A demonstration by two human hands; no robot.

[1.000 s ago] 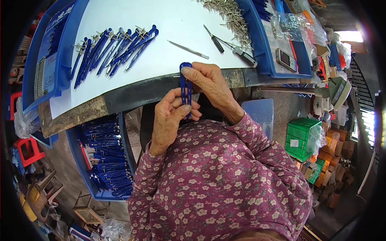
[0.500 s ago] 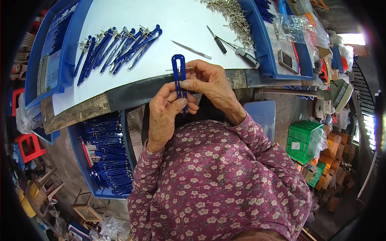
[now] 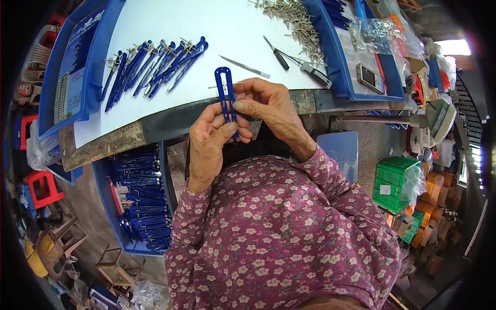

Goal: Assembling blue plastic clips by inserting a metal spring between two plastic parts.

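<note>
A blue drawing compass [image 3: 220, 89], its two legs side by side, stands upright before me at the table's front edge. My left hand [image 3: 211, 138] grips the lower part of its legs between thumb and fingers. The thumb and bent fingers of my right hand [image 3: 268, 105] close on its side around mid-height. A thin metal screw rod [image 3: 213, 87] crosses the legs near the top and sticks out to the left; its right end goes behind my right fingers. On the white table top [image 3: 170, 23], several blue compasses [image 3: 155, 62] with metal screws lie in a row.
Tweezers [image 3: 244, 66], a thin dark-handled tool [image 3: 279, 56] and a grey-handled tool [image 3: 315, 75] lie beyond my hands. Metal screw parts [image 3: 297, 23] are heaped beside the right blue tray [image 3: 338, 85]. A left tray [image 3: 93, 82] and a lower bin of blue compasses [image 3: 144, 206] flank me.
The compass has tilted and shifted slightly left in my hands, and the rod now shows mostly on its left side. Both hands keep their hold. The whole view has shifted a little.
</note>
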